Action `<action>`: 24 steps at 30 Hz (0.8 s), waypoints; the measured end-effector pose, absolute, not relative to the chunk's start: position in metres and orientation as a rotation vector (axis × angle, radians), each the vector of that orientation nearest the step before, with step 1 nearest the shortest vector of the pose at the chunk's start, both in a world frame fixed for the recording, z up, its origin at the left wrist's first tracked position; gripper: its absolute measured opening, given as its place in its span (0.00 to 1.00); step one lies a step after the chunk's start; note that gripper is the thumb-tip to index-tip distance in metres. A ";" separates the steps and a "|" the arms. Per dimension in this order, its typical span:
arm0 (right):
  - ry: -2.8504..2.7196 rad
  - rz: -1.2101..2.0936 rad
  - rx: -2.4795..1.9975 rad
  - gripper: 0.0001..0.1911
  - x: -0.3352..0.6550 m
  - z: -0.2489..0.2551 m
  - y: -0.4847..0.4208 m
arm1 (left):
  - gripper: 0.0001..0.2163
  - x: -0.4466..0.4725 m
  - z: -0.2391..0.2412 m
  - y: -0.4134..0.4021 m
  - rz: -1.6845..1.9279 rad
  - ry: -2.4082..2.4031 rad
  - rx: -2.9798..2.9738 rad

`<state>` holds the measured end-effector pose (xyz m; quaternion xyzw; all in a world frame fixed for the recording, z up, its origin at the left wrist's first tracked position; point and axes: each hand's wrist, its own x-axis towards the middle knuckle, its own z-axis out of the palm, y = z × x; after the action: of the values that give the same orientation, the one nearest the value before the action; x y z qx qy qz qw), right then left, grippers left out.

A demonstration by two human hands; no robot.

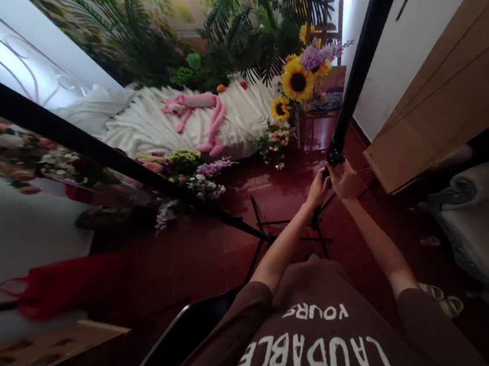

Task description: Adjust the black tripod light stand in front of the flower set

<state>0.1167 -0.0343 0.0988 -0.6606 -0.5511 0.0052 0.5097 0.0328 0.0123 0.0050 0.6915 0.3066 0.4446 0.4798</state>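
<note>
A black light stand [350, 95] rises upright in front of me, its splayed legs on the red floor. My left hand [318, 186] is closed round its pole just below a dark collar [335, 153]. Beside it, my right hand [344, 182] is closed on the same spot, fingers at the collar. What the fingertips press there is partly hidden. Another black stand [112, 154] slants across the left side, its legs spread near the first one's.
A pink plush toy [203, 102] lies on a white pleated cloth [146, 120]. Sunflowers [297, 82] and palm fronds stand behind. A large brown board [445, 99] leans at right, near a pale sofa [483, 190]. Sandals [441, 300] lie on the floor; a red bag [59, 283] is at lower left.
</note>
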 end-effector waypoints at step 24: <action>-1.397 0.238 -1.510 0.19 0.165 0.109 -0.063 | 0.20 0.033 0.006 0.009 1.113 0.782 1.665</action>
<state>0.1654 -0.0634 0.1092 -0.6270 -0.5804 0.0987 0.5101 0.0326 0.0092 0.0064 0.6812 0.3201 0.4554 0.4756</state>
